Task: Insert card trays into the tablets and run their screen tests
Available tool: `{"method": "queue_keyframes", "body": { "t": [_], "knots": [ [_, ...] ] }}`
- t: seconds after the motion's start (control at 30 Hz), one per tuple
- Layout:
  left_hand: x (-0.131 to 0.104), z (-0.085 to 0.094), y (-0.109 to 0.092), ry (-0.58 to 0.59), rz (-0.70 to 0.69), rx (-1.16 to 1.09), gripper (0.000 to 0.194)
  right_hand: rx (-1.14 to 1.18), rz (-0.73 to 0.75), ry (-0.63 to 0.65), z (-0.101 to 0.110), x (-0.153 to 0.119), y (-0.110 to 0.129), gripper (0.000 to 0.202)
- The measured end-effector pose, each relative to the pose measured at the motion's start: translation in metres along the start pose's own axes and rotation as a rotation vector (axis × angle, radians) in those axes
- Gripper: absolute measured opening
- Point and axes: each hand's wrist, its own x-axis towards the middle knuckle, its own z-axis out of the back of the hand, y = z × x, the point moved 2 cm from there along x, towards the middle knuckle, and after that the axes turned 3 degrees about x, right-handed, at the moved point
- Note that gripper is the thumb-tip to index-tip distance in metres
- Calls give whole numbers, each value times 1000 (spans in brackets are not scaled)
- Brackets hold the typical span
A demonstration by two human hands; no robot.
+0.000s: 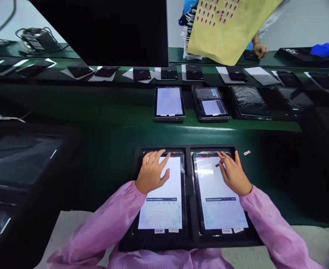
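Two tablets lie side by side in a black two-bay tray, their screens lit white with on-screen keyboards. Over the upper part of the left tablet (pixel 160 215), my left hand (pixel 153 173) is open, fingers spread, with the fingertips near its top edge. My right hand (pixel 233 175) is above the top of the right tablet (pixel 223 215). Its thumb and a finger are pinched on a small dark card-like piece (pixel 217 165), too small to name surely. Other fingers of that hand reach the tablet's top edge. Barcode labels stick to both tablets' lower edges.
The black tray (pixel 191 220) rests on a green bench (pixel 111 149). Beyond are a lit tablet (pixel 169 101), another tablet (pixel 211 104) and several wrapped ones. A dark monitor (pixel 111 33) overhangs. A black tray (pixel 21 157) stands left. Another person's hand (pixel 260 49) is across the bench.
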Motion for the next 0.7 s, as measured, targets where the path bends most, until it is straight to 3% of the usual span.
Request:
{"method": "queue_keyframes", "body": {
  "t": [0.17,0.23,0.33,0.4,0.5,0.6,0.7],
  "knots": [
    [-14,3,-17,-13,-70,-121,35,182,10,74,21,-46,32,11],
    [-29,12,-30,-23,-178,-301,26,235,-32,14,30,-56,38,9],
    [-44,30,-36,-37,-315,-470,26,229,-44,-116,32,-43,36,9],
    [-42,39,-24,-104,-285,-412,22,211,-9,-139,26,-24,31,9],
    [-25,42,9,-237,-131,-244,18,196,49,-112,13,0,23,6],
    [-11,35,32,-289,-56,-114,19,186,81,-80,6,9,21,5],
    [-9,23,37,-271,-39,-66,21,180,116,-48,1,8,24,7]
  ]
}}
